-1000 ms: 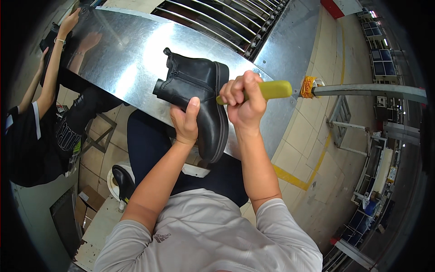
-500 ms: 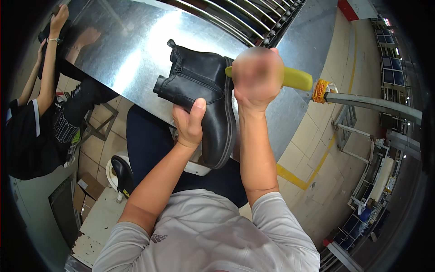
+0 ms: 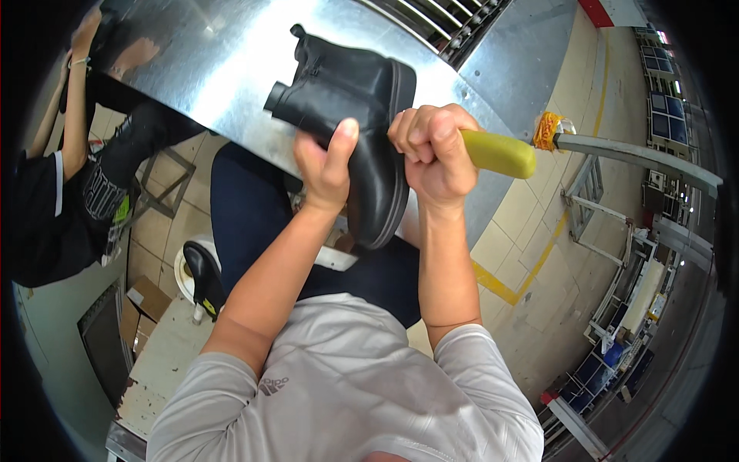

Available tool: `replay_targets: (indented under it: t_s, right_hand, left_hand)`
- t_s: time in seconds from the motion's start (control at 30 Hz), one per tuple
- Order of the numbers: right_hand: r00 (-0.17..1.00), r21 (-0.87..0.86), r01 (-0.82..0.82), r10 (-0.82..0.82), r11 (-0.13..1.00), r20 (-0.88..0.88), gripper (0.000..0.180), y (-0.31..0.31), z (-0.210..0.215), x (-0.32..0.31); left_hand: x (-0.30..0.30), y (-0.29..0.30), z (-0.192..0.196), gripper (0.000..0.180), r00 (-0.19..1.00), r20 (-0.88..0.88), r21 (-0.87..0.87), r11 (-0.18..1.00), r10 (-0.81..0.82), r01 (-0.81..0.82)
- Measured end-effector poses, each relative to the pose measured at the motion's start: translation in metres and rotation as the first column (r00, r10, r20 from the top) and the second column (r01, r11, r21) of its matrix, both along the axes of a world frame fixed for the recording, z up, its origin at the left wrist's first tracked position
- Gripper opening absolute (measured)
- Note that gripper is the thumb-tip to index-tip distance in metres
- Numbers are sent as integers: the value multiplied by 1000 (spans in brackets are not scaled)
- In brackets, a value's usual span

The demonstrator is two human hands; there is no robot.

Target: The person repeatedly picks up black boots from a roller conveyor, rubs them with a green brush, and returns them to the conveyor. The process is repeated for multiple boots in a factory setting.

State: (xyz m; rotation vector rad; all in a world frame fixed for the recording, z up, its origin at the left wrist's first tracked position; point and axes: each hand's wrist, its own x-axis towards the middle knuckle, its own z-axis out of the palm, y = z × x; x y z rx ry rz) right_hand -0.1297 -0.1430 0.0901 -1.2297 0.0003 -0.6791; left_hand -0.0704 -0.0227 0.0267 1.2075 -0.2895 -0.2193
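Head view: black boot, held across the metal tabletop's near edge; probably moderately heavy, stiff-soled, soft-shafted and slick. Grip at the ankle, where the left hand pinches it. Right hand clenches a yellow-green handle beside the sole.

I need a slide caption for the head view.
Left hand holds a black boot at a metal table; right hand grips a yellow-green handle.
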Motion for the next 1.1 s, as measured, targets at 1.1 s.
replay_targets:
  t_s: [1.1]
  right_hand:
    - [965,660,255,-146,707,-218,29,43,-30,-63]
  left_hand:
    - [7,179,24,67,917,144,538,807,-371,242]
